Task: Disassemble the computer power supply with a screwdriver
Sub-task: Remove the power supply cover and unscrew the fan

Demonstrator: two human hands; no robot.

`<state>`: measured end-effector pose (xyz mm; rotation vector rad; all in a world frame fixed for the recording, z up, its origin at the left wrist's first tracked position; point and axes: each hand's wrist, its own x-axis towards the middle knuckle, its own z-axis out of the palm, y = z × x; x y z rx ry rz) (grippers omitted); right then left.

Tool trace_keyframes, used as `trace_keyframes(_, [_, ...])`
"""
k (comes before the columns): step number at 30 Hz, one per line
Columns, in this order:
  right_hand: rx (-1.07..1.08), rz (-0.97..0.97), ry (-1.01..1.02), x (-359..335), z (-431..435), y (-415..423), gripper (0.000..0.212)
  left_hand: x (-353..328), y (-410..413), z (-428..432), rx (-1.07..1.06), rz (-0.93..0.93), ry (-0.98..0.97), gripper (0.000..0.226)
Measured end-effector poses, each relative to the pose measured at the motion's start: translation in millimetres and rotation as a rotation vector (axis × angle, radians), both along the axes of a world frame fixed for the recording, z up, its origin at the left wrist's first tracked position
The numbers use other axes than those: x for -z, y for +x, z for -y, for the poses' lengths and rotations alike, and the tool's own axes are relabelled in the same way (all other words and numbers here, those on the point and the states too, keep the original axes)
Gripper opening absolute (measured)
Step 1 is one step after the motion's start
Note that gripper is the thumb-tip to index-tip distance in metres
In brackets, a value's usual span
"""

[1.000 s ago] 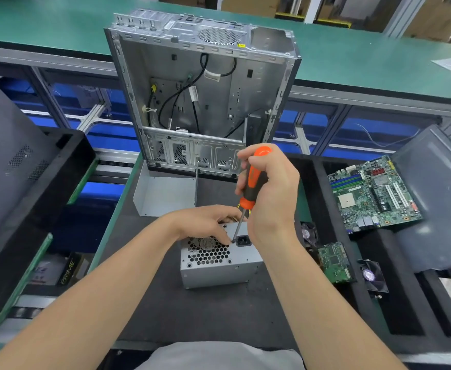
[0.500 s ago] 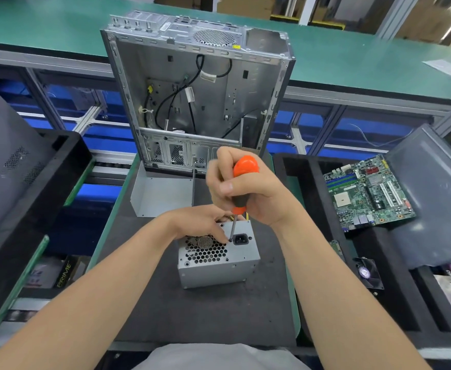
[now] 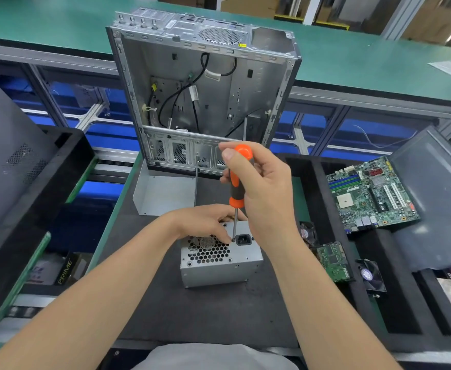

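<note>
Power supply: the silver perforated metal power supply box [image 3: 219, 271] sits on the dark grey work mat [image 3: 192, 321], in front of the open silver computer case [image 3: 203, 97], in the same spot as half a second ago.
Right hand: the right hand [image 3: 265, 190] grasps the orange-and-black screwdriver [image 3: 239, 180]. The thumb now lies up by the orange cap, where earlier the hand covered most of the handle.
Screwdriver: nearly upright, with more of the handle exposed than before. The tip is on the box's top face, just left of the black power socket [image 3: 243, 239].
Left hand: the left hand [image 3: 205, 222] rests on the box top, fingers bent, one fingertip beside the tip.
Hard to see: the left fingers hide the screw, and I cannot tell whether they pinch the shaft.
Cut off: the green motherboard [image 3: 371, 193] on the right is partly under a grey panel.
</note>
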<state>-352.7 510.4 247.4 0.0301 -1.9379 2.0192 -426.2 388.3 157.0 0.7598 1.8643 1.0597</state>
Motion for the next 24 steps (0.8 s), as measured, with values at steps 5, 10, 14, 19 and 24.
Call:
trace_keyframes(5, [-0.130, 0.009, -0.157, 0.1, -0.9, -5.4, 0.018, 2.0, -1.1, -0.1, -0.008, 0.007, -0.015, 0.059])
trace_keyframes(10, [-0.534, 0.017, -0.177, 4.4, -18.5, -21.5, 0.026, 2.7, -1.9, 0.9, -0.009, 0.021, -0.034, 0.060])
trace_keyframes(14, [-0.806, 0.074, -0.258, -0.7, -32.7, -29.4, 0.028, 3.3, -2.8, 0.4, -0.008, 0.012, -0.042, 0.058])
trace_keyframes(19, [-0.464, 0.042, -0.166, -0.4, -29.6, -24.2, 0.021, 3.6, -2.8, 0.2, -0.006, 0.012, -0.014, 0.056])
trace_keyframes(24, [-0.113, 0.131, -0.028, -6.2, -25.4, -9.6, 0.015, 3.6, -3.4, -0.1, -0.005, 0.021, -0.022, 0.058])
